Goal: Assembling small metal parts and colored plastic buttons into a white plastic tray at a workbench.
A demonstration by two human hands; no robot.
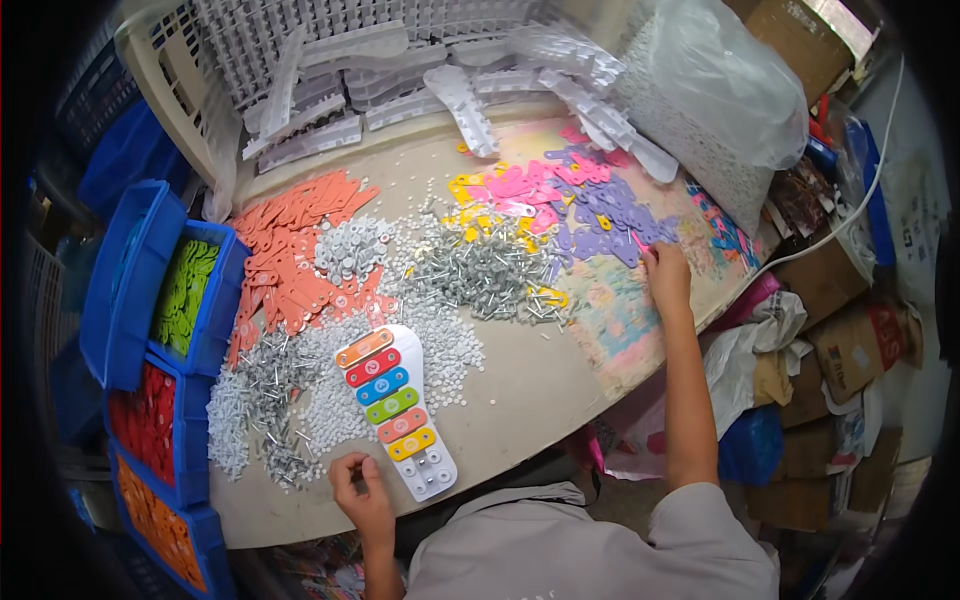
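Observation:
A white toy xylophone base (434, 476) lies near the table's front edge. Orange, red, blue, green, coral and yellow bars cross it from the far end; bare holes show at its near end. Just left of that end is my left hand (363, 497), its fingers curled and whatever they hold hidden. My right hand (668, 275) reaches to the far right, thumb and finger closed on a small pink bar (639, 243). Around those fingertips lies a heap of purple bars (612, 208), with pink bars (525, 188) beside it.
Metal pins (485, 270), white washers (350, 250) and coral bars (290, 265) are heaped across the table. Blue bins of green (188, 290), red and orange bars line the left. White bases (460, 105) are stacked behind. A plastic sack (715, 90) stands far right.

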